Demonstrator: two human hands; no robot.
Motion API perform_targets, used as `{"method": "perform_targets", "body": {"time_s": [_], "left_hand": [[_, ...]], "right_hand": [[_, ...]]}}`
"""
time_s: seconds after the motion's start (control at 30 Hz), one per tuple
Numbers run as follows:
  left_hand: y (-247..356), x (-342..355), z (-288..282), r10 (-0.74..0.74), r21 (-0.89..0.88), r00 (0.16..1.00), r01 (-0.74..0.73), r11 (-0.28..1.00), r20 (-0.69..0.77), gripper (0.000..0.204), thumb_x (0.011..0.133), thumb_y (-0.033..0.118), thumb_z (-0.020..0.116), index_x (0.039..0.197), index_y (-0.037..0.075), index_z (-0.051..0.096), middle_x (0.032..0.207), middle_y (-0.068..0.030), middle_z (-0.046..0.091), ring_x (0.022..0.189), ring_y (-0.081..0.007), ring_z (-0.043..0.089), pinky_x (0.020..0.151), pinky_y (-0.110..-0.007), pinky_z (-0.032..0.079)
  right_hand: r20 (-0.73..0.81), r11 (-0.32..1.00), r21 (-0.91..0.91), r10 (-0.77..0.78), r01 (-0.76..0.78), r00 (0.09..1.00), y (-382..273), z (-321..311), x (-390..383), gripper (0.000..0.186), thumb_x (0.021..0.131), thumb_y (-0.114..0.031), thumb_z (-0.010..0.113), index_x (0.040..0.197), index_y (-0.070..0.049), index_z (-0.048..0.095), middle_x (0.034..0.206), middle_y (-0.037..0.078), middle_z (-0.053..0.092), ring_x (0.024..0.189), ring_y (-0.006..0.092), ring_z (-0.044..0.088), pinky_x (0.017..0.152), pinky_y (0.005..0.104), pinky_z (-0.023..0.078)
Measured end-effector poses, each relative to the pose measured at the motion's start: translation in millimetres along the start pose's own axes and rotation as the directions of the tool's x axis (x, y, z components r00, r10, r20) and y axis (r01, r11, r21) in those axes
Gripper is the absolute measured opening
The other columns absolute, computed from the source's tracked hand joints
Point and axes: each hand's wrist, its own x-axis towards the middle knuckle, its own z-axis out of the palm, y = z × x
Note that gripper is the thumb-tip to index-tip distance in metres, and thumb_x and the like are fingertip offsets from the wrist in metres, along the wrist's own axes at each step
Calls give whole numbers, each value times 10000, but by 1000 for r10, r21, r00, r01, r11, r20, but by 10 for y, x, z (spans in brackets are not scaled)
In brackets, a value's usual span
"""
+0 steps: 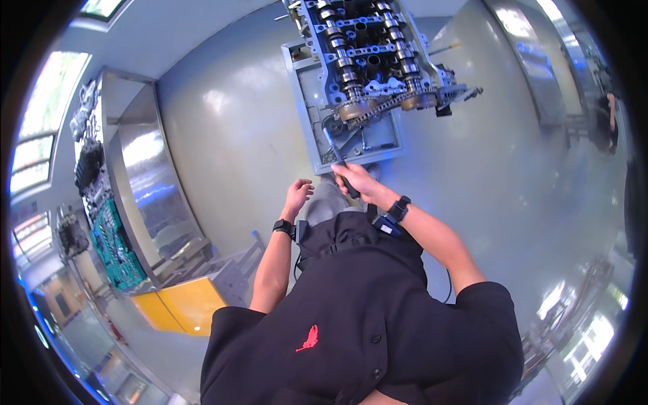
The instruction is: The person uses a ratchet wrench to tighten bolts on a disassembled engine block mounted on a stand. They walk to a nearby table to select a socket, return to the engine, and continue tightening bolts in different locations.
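Note:
My right hand point(359, 181) is wrapped round the black grip of a hand tool with a straight metal shaft point(334, 145). The shaft points up and away over the near end of a grey metal tray point(378, 156); its exact tip is hard to make out. Nothing shows in my left hand point(298, 198), which hovers left of the tool with its fingers loosely bent and apart. Beyond the tool stands an engine cylinder head point(368, 50) with two camshafts, and a timing chain point(385, 108) runs across its near end.
In the tray lie a round dark part point(333, 125) and several small metal pieces. Along the left stand metal cabinets point(152, 155), a teal tool case point(116, 246) with tools, and a yellow panel point(181, 306). Another person point(604, 125) is at the far right.

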Motion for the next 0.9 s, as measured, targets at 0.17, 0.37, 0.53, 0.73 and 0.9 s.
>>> {"method": "perform_targets", "body": {"time_s": [0.17, 0.37, 0.53, 0.73, 0.9], "left_hand": [[-430, 43, -416, -124, 16, 991, 124, 992, 45, 243, 852, 122, 451, 1047, 7, 538, 901, -88, 613, 773, -163, 585, 676, -296, 471], [-799, 310, -1415, -176, 251, 963, 122, 960, 206, 246, 871, 150, 439, 1037, 3, 546, 907, -111, 611, 753, -184, 592, 636, -289, 483], [-745, 411, -1827, -199, 454, 970, 116, 884, 141, 284, 862, 210, 456, 1047, 16, 548, 920, -96, 617, 778, -190, 579, 672, -320, 466], [-619, 536, -2070, -151, 487, 971, 44, 872, 183, 288, 862, 175, 425, 1074, 15, 537, 934, -99, 613, 825, -205, 575, 726, -338, 459], [-602, 552, -1918, -123, 336, 966, 42, 941, 225, 277, 867, 112, 401, 1074, -22, 524, 928, -130, 606, 810, -209, 585, 718, -328, 469]], "right_hand": [[-141, 750, 648, -47, 129, 989, 27, 332, 295, 239, 889, -270, 531, 743, -107, 436, 563, -19, 433, 462, 92, 421, 435, 233, 355], [-758, 581, 254, -377, 774, 532, 278, 582, 353, 279, 889, -258, 536, 684, -114, 414, 498, -19, 384, 412, 94, 375, 423, 246, 330], [-758, 589, 275, -353, 760, 548, 353, 464, 373, 288, 860, -258, 571, 675, -82, 437, 503, -2, 419, 399, 118, 408, 410, 268, 342], [-639, 814, 134, -365, 565, 677, 530, 811, 385, 313, 884, -301, 506, 664, -83, 464, 524, -3, 460, 406, 101, 440, 412, 244, 347], [-670, 766, 164, -376, 621, 640, 532, 848, 431, 258, 876, -266, 523, 718, -68, 476, 539, 6, 472, 430, 102, 456, 407, 251, 364]]}}
